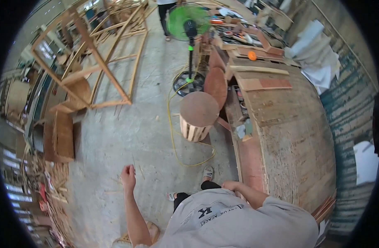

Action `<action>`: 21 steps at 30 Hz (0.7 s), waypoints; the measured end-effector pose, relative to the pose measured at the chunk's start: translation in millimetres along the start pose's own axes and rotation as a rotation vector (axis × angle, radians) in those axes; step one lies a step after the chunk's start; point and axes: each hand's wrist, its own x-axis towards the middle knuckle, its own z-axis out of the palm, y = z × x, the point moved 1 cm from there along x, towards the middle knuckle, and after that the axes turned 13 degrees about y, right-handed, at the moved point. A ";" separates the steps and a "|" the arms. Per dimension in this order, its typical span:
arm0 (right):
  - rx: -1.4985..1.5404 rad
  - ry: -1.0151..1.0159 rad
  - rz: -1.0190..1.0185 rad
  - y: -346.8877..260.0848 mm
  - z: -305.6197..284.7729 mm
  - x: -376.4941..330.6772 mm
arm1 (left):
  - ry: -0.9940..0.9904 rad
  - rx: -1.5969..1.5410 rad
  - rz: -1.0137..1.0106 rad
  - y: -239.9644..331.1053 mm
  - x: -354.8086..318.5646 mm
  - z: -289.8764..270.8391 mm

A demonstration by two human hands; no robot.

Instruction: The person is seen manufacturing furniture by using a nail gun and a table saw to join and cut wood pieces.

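My left hand [128,178] is held out over the concrete floor, its fingers curled closed. Whatever it may hold is too small to make out. My right hand [229,185] rests close to my waist, by the grey shirt [239,217], with its fingers bent inward; I cannot see whether anything is in them. The right hand is near the edge of the long wooden workbench [292,140]. Ahead of me stands a round stool-like piece [199,109] with a brown disc top and slatted wooden sides.
A green fan [190,22] on a black stand is beyond the slatted piece. A yellow cable [171,136] loops over the floor. Wooden frames [100,62] stand at the left, near a brown wooden box [63,136]. Tools [243,37] crowd the far bench; another person [164,18] stands far off.
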 end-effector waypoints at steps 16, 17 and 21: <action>0.679 0.128 0.270 62.3 -51.8 3.4 | -0.654 0.206 0.127 104.4 -28.8 236.2; 0.657 0.112 0.263 59.9 -63.8 11.3 | -0.631 0.202 0.111 103.0 -13.7 235.1; 0.602 0.116 0.215 53.6 -81.6 63.4 | -0.468 0.190 0.150 81.4 65.2 226.4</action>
